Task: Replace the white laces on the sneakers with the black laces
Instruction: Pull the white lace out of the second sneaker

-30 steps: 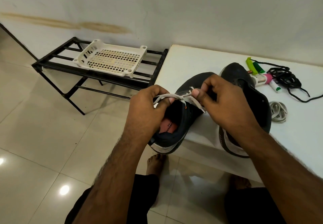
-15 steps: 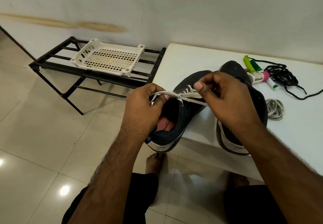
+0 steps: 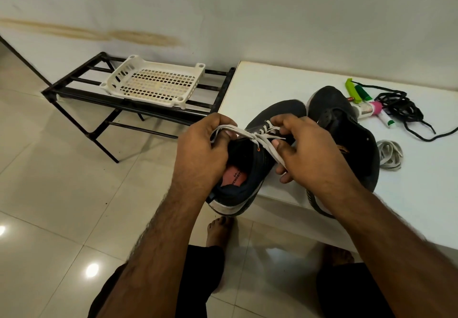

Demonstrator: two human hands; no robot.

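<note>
Two dark sneakers sit at the front edge of a white table (image 3: 267, 84). The left sneaker (image 3: 272, 117) still carries a white lace (image 3: 244, 133), its heel hanging past the edge. My left hand (image 3: 200, 154) pinches one end of that lace above the shoe's opening. My right hand (image 3: 307, 146) holds the other end, which runs down across its fingers. The right sneaker (image 3: 347, 129) has no lace in its eyelets. A loose white lace (image 3: 390, 153) lies beside it. A tangled black lace (image 3: 399, 105) lies at the back right.
Small tubes and a green clip (image 3: 359, 97) lie behind the right sneaker. A black metal rack (image 3: 81, 87) with a white plastic basket (image 3: 153, 82) stands left of the table. My bare feet (image 3: 219, 233) rest on the tiled floor below.
My hands have drawn slightly apart with the white lace ends, and my right hand has dropped lower beside the left sneaker. The view has shifted a little.
</note>
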